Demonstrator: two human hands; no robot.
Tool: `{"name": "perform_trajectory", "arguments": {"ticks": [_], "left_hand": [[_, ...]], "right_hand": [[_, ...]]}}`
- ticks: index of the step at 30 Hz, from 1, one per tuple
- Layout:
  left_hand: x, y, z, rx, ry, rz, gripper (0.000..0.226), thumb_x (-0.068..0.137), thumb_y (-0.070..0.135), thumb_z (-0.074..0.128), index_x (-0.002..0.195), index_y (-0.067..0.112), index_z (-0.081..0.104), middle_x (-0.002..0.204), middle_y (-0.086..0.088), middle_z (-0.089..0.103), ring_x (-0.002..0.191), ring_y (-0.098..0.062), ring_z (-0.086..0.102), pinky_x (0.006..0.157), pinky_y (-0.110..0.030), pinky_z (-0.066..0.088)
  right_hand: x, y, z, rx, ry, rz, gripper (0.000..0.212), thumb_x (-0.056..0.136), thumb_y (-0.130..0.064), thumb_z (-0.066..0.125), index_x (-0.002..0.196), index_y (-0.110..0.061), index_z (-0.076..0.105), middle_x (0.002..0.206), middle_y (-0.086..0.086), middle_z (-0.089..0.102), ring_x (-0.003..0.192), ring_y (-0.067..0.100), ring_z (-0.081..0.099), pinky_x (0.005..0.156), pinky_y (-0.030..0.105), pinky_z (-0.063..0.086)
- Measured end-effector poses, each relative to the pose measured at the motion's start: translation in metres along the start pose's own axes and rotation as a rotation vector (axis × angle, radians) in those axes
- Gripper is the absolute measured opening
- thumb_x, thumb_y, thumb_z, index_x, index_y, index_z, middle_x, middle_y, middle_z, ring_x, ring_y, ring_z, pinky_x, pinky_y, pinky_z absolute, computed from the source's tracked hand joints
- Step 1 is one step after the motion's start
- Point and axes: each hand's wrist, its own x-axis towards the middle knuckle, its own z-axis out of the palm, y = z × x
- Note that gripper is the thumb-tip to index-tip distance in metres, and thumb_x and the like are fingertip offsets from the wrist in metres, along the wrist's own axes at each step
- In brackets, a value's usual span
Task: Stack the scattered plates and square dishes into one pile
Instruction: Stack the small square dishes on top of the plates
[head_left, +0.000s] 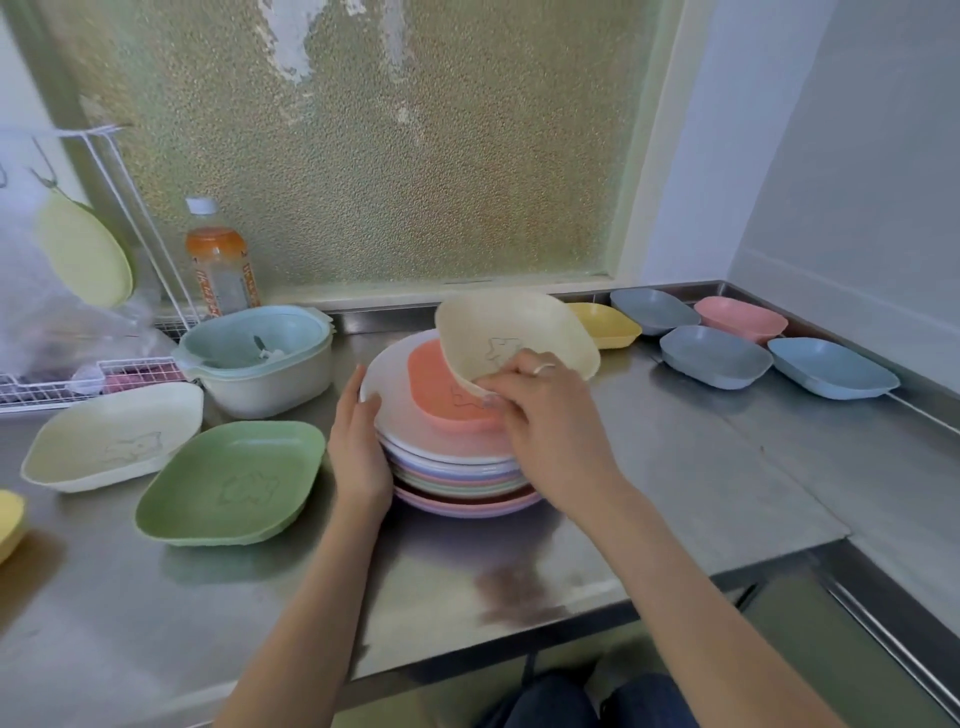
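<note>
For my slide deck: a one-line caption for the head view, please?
Right hand tilts a cream square dish over the plate pile, steadied by the left hand.

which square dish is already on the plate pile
The salmon-pink square dish, resting on the top white plate; every other square dish lies on the counter or is held.

Matt plastic dishes (228, 480) on a dull brushed-steel counter (675, 467).

Head camera, looking forward and down at a steel counter

It looks from above the counter's (675, 467) near edge toward the frosted window (363, 145) behind it, close enough that both forearms fill the lower frame. There is only this one view.
</note>
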Motion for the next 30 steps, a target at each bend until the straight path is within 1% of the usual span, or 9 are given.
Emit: {"name": "perform_trajectory", "arguments": {"ticks": [6,13,15,19,22,24,26,28,30], "left_hand": [[0.0,-0.001,0.0,-0.019,-0.002,-0.009,0.053,0.083,0.031,0.042,0.134,0.023,0.048,0.138,0.001,0.052,0.128,-0.014,0.046,0.113,-0.042,0.03],[-0.002,0.003,0.002,0.017,0.007,-0.01,0.055,0.082,0.039,0.041,0.135,0.026,0.048,0.139,0.003,0.051,0.128,-0.012,0.046,0.114,-0.041,0.03],[-0.004,0.006,0.002,0.031,-0.005,0.02,0.056,0.081,0.038,0.041,0.135,0.025,0.048,0.139,0.006,0.05,0.128,-0.009,0.045,0.114,-0.037,0.03],[-0.007,0.01,0.003,0.043,-0.024,0.031,0.057,0.079,0.035,0.043,0.135,0.025,0.048,0.138,0.007,0.05,0.126,-0.006,0.045,0.109,-0.027,0.031],[-0.012,0.012,0.005,0.055,-0.001,0.036,0.055,0.079,0.033,0.042,0.132,0.026,0.051,0.132,0.008,0.054,0.121,-0.006,0.048,0.103,-0.023,0.034],[-0.013,0.012,0.007,0.04,0.019,0.035,0.051,0.078,0.031,0.041,0.128,0.027,0.054,0.126,0.01,0.057,0.115,-0.003,0.05,0.096,-0.014,0.037],[-0.013,0.012,0.008,0.022,0.028,0.038,0.048,0.078,0.029,0.04,0.122,0.029,0.056,0.117,0.015,0.059,0.108,0.003,0.051,0.086,-0.001,0.038],[-0.013,0.012,0.008,0.024,0.028,0.037,0.045,0.078,0.029,0.04,0.119,0.032,0.056,0.113,0.018,0.059,0.105,0.006,0.051,0.081,0.004,0.037],[-0.013,0.011,0.007,0.032,0.02,0.042,0.045,0.079,0.028,0.039,0.12,0.032,0.057,0.114,0.017,0.059,0.105,0.008,0.051,0.081,0.005,0.037]], "right_hand": [[0.008,-0.017,0.031,-0.048,-0.139,0.008,0.031,0.091,-0.01,0.046,0.112,-0.02,0.066,0.104,0.006,0.06,0.099,0.026,0.049,0.082,0.037,0.037],[0.008,-0.012,0.031,-0.058,-0.236,0.027,0.027,0.096,-0.029,0.042,0.107,-0.024,0.066,0.104,0.0,0.059,0.101,0.023,0.049,0.082,0.036,0.032],[0.006,-0.011,0.025,0.049,-0.131,0.014,0.025,0.093,-0.027,0.047,0.107,-0.025,0.067,0.104,-0.001,0.06,0.1,0.022,0.053,0.088,0.039,0.036],[0.015,0.014,0.002,0.171,0.35,0.033,0.027,0.092,-0.021,0.044,0.104,-0.019,0.069,0.1,0.001,0.066,0.092,0.017,0.059,0.085,0.036,0.048],[0.03,0.065,-0.007,0.049,0.502,0.185,0.028,0.091,-0.011,0.044,0.108,-0.015,0.066,0.101,0.006,0.065,0.086,0.024,0.062,0.079,0.039,0.048],[0.038,0.107,-0.001,-0.089,0.417,0.323,0.034,0.09,-0.005,0.042,0.115,-0.016,0.063,0.112,0.011,0.064,0.092,0.032,0.061,0.085,0.046,0.047],[0.045,0.143,0.012,-0.18,0.216,0.446,0.048,0.087,0.004,0.039,0.123,-0.022,0.056,0.126,0.01,0.059,0.106,0.034,0.057,0.093,0.05,0.042],[0.05,0.166,0.026,-0.195,-0.033,0.45,0.061,0.083,0.01,0.04,0.131,-0.026,0.048,0.139,0.006,0.05,0.119,0.033,0.05,0.098,0.049,0.039],[0.054,0.176,0.038,-0.078,-0.223,0.377,0.06,0.085,0.009,0.046,0.136,-0.023,0.044,0.143,0.007,0.045,0.126,0.03,0.046,0.103,0.043,0.038]]}}
